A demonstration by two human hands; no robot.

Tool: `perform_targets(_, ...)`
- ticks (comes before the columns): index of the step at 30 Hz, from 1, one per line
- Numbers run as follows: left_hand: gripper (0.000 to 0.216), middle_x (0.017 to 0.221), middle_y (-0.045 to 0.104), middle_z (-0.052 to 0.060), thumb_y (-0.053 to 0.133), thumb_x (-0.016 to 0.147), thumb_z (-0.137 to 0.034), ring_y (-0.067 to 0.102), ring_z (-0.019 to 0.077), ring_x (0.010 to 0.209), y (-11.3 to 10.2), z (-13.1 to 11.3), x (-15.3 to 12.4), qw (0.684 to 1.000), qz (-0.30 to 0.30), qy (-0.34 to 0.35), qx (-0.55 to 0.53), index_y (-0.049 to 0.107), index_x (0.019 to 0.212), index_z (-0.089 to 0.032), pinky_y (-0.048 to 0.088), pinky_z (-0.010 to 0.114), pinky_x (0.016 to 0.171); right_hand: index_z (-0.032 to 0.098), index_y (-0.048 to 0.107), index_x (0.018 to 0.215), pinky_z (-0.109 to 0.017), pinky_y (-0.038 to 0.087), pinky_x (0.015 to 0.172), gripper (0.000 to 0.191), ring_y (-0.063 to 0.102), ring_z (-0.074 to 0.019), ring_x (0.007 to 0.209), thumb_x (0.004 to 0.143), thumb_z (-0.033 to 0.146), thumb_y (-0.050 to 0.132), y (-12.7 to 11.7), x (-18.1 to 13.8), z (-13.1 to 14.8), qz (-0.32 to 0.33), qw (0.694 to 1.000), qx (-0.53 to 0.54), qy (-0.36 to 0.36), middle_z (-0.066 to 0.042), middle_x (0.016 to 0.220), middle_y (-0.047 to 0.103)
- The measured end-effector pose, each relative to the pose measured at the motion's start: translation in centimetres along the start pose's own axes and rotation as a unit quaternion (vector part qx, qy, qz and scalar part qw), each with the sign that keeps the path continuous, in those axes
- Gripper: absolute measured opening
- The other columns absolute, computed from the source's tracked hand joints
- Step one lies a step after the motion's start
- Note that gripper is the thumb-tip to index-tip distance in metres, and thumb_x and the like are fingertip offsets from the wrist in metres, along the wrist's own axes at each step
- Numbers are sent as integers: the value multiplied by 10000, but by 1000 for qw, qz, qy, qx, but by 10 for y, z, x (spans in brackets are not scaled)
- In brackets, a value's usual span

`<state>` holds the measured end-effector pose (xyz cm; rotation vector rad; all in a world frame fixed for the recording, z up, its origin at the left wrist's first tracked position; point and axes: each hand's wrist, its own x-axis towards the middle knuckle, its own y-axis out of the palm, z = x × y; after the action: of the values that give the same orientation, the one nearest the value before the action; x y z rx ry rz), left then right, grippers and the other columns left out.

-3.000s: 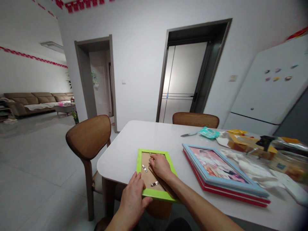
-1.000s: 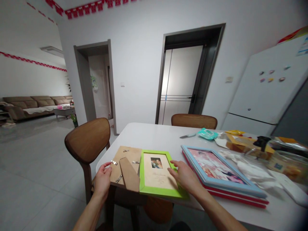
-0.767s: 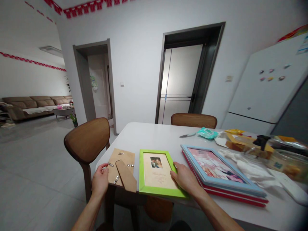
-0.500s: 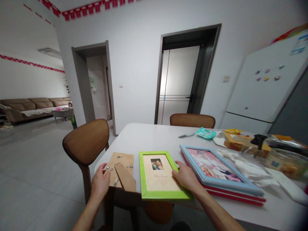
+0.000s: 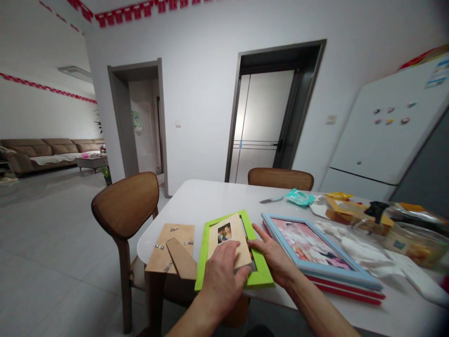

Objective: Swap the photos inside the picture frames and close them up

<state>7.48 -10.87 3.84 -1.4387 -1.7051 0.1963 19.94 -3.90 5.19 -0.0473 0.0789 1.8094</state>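
Observation:
A lime-green picture frame (image 5: 201,262) lies at the near edge of the white table (image 5: 217,196). A cream photo card (image 5: 228,236) with a small photo sits askew in the frame, its near end lifted. My left hand (image 5: 224,276) is closed on the card's near end. My right hand (image 5: 271,255) rests on the frame's right edge with its fingers stretched out. The brown backing board (image 5: 168,243), with metal clips and a stand flap, lies on the table left of the frame.
A blue frame (image 5: 315,248) lies on a red frame (image 5: 351,292) to the right, with packets, cloth and a jar beyond. A wipes pack (image 5: 300,197) and a utensil (image 5: 268,200) lie farther back. Wooden chairs (image 5: 126,206) stand at left and behind; a white fridge (image 5: 382,135) at right.
My left hand has let go of the backing board and moved right onto the photo card, which now sits tilted and raised in the green frame. My right hand stays on the frame's right edge.

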Motion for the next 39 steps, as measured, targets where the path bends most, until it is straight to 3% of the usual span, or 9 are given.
perform_targets(4, 362, 905, 578, 47, 391, 736, -143, 529, 162, 858, -17, 7, 3, 998, -65, 11, 11, 448, 1091, -186, 420, 298, 811, 91, 137, 1300, -244, 433, 508, 759, 573, -150, 578, 657, 254, 506, -12, 6, -8, -17, 997, -69, -18, -44, 712, 606)
perform_targets(7, 387, 858, 569, 38, 403, 724, -156, 558, 143, 718, -38, 27, 2, 985, -154, -79, -13, 415, 1111, -182, 456, 265, 692, 73, 263, 1264, -221, 391, 473, 652, 549, -133, 528, 671, 248, 472, -23, 15, -20, -56, 976, -208, -21, -10, 614, 576)
perform_targets(10, 407, 912, 579, 43, 431, 684, -157, 574, 146, 699, -52, 57, -6, 963, -194, -176, -67, 408, 1090, -183, 455, 257, 646, 72, 400, 1194, -225, 376, 490, 557, 540, -136, 534, 660, 227, 443, -32, 24, -32, -95, 928, -359, -38, -21, 627, 589)
perform_targets(13, 406, 938, 600, 44, 426, 652, -130, 576, 168, 816, -53, 84, -18, 953, -157, -237, -105, 421, 1055, -178, 435, 266, 712, 64, 489, 1122, -250, 398, 611, 500, 569, -173, 667, 651, 223, 435, -36, 28, -41, -115, 875, -467, -64, -77, 757, 629)
perform_targets(15, 404, 939, 608, 46, 422, 655, -139, 570, 180, 852, -49, 92, -25, 955, -111, -265, -73, 430, 1057, -179, 422, 275, 731, 64, 501, 1110, -265, 397, 680, 488, 573, -197, 754, 657, 230, 431, -37, 29, -45, -120, 850, -508, -74, -107, 851, 631)
perform_targets(21, 444, 1008, 583, 82, 415, 698, -228, 540, 216, 909, -47, 76, -27, 958, 5, -260, 123, 421, 1140, -182, 391, 296, 757, 61, 515, 1089, -286, 371, 816, 456, 550, -214, 898, 676, 230, 418, -40, 28, -53, -115, 806, -571, -104, -140, 1010, 592)
perform_targets(27, 398, 1020, 569, 85, 417, 708, -273, 480, 218, 966, -52, 73, -30, 952, 11, -185, 244, 495, 1078, -151, 348, 311, 834, 45, 513, 1088, -286, 350, 870, 445, 530, -207, 950, 695, 221, 398, -40, 24, -56, -121, 800, -576, -117, -150, 1035, 578)
perform_targets(33, 413, 1122, 513, 91, 432, 693, -246, 412, 225, 1059, -44, 69, -34, 957, 36, -131, 256, 491, 1087, -138, 310, 351, 900, 34, 523, 1078, -299, 347, 883, 441, 527, -213, 957, 702, 225, 392, -39, 24, -59, -123, 808, -563, -123, -155, 1041, 575)
perform_targets(39, 515, 1279, 378, 74, 438, 627, -136, 296, 220, 1187, -32, 66, -32, 956, 113, -77, 258, 458, 1140, -176, 207, 379, 989, 30, 528, 1074, -306, 343, 886, 442, 521, -217, 964, 699, 222, 395, -39, 22, -59, -121, 812, -558, -122, -153, 1044, 574)
